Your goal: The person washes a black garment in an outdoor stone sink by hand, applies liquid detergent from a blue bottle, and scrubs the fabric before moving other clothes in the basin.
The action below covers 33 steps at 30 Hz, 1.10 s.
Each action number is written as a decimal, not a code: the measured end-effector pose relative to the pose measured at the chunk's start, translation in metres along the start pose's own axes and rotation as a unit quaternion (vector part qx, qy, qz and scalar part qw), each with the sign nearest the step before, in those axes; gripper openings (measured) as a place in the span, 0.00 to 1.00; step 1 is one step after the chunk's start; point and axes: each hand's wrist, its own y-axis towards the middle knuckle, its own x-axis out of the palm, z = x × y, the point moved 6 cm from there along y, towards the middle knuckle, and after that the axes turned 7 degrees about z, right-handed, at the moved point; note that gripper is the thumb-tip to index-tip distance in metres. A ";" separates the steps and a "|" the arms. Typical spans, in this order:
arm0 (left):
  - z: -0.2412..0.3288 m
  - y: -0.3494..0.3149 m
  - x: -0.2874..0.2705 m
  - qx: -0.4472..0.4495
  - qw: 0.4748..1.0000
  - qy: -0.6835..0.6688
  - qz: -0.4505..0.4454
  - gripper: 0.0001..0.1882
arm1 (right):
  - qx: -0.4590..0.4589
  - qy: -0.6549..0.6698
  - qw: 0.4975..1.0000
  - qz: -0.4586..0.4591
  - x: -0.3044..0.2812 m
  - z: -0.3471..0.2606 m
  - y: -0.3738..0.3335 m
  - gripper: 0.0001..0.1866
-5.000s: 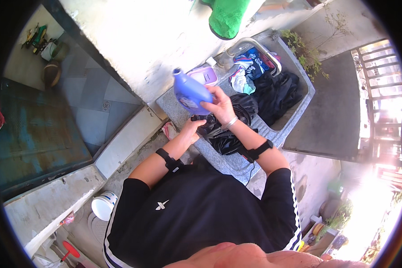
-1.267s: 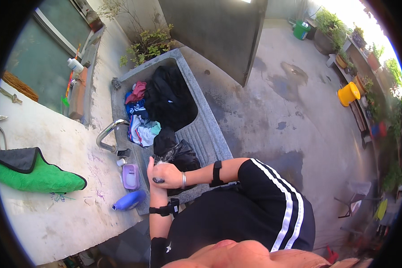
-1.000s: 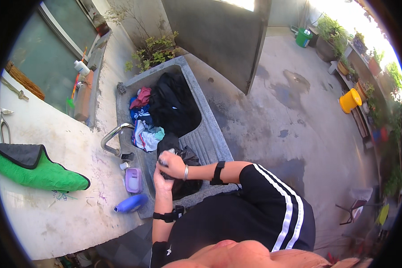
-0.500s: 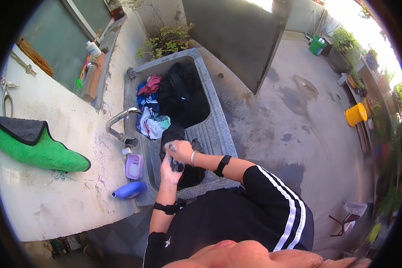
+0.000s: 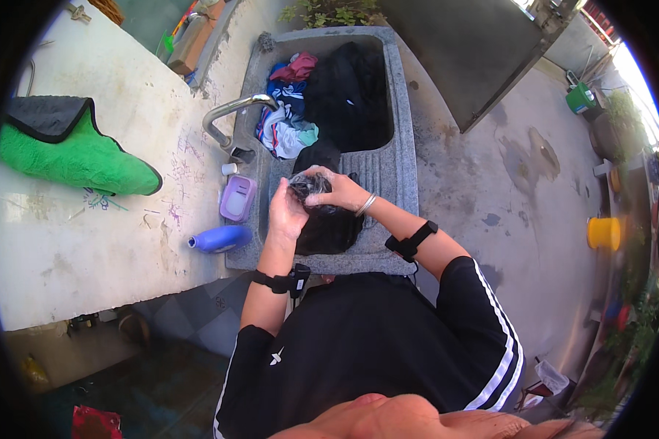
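Bunched, soapy black cloth lies between my two hands, over the near part of a grey stone laundry sink. From the left, my left hand cups the cloth's side. My right hand curls over it from the right, with suds on the fingers. More black fabric spreads below my hands on the ribbed washboard. In the far basin lie a dark garment, a red cloth and blue and white clothes.
A metal tap arches over the sink's left rim. Beside it stand a purple soap box and a blue bottle on its side. A green towel lies on the white counter. To the right is a yellow bucket.
My hands have opened out a little around the black cloth, with the right hand moving away from the left. The whole view has shifted, so the sink appears higher and further right.
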 end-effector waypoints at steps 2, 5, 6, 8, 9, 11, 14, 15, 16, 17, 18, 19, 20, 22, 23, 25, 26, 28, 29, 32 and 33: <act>-0.005 -0.004 -0.012 -0.027 0.998 0.004 0.054 0.19 | 0.074 -0.160 0.980 -0.088 -0.002 0.003 -0.002 0.31; -0.015 -0.013 -0.018 0.002 0.996 0.044 0.071 0.23 | -0.008 -0.282 0.957 0.066 -0.041 0.019 0.015 0.22; -0.022 -0.018 -0.010 -0.015 0.994 0.049 0.098 0.24 | -0.007 -0.200 0.966 0.165 -0.057 0.029 0.018 0.20; -0.037 -0.028 0.003 -0.114 0.985 0.002 0.127 0.28 | -0.020 -0.058 0.974 0.220 -0.060 0.017 0.018 0.17; -0.046 -0.030 0.009 -0.159 0.974 0.009 0.161 0.35 | 0.035 -0.046 0.989 0.137 -0.042 0.010 0.016 0.20; -0.052 0.008 -0.028 -0.086 0.995 -0.047 -0.020 0.34 | -0.061 -0.067 0.993 0.077 0.007 -0.025 -0.003 0.21; -0.052 0.021 -0.047 -0.104 0.984 -0.067 -0.129 0.23 | -0.238 -0.139 0.959 0.063 0.046 -0.042 -0.024 0.17; -0.055 0.016 -0.020 -0.084 0.993 -0.079 -0.011 0.21 | -0.115 -0.208 0.965 0.110 0.024 0.001 -0.004 0.17; -0.052 0.009 -0.018 -0.049 0.992 -0.032 0.115 0.18 | -0.004 -0.215 0.965 0.149 0.004 0.024 0.018 0.16; -0.056 0.019 -0.031 -0.063 0.994 -0.065 0.060 0.16 | 0.105 -0.218 0.953 0.184 -0.009 0.039 0.028 0.15; -0.057 0.021 -0.032 -0.052 0.994 -0.039 0.090 0.16 | 0.099 -0.191 0.957 0.196 -0.015 0.036 0.029 0.15; -0.058 0.022 -0.033 -0.042 0.992 -0.011 0.120 0.16 | 0.093 -0.164 0.960 0.209 -0.020 0.031 0.029 0.14; -0.053 0.025 -0.034 -0.028 0.990 -0.025 0.136 0.17 | -0.015 -0.128 0.961 0.246 -0.011 0.019 0.023 0.15; -0.038 0.012 -0.018 -0.064 0.972 0.040 0.221 0.19 | -0.107 -0.132 0.975 0.140 0.015 -0.001 -0.001 0.16; -0.032 0.017 -0.003 -0.131 0.968 -0.077 -0.200 0.17 | -0.168 -0.108 0.975 0.095 0.035 -0.021 -0.015 0.16; -0.043 0.022 -0.038 0.013 1.000 0.013 -0.023 0.17 | -0.221 -0.185 0.950 0.124 0.032 -0.017 -0.011 0.14; -0.048 0.016 -0.022 -0.086 0.977 0.019 0.192 0.15 | -0.071 -0.200 0.965 0.156 0.011 0.008 0.005 0.14; -0.047 0.025 -0.023 -0.043 0.995 -0.004 0.093 0.12 | 0.134 -0.236 0.949 0.162 -0.012 0.033 0.031 0.15; -0.043 0.015 -0.008 -0.016 0.991 0.012 0.132 0.11 | 0.149 -0.224 0.951 0.151 -0.012 0.035 0.031 0.13; -0.036 0.026 -0.012 -0.049 0.997 -0.035 -0.044 0.13 | -0.094 -0.118 0.977 0.154 0.017 -0.012 0.002 0.11; -0.032 0.011 0.000 -0.073 0.979 -0.051 -0.181 0.15 | -0.216 -0.115 0.962 0.123 0.034 -0.029 -0.013 0.12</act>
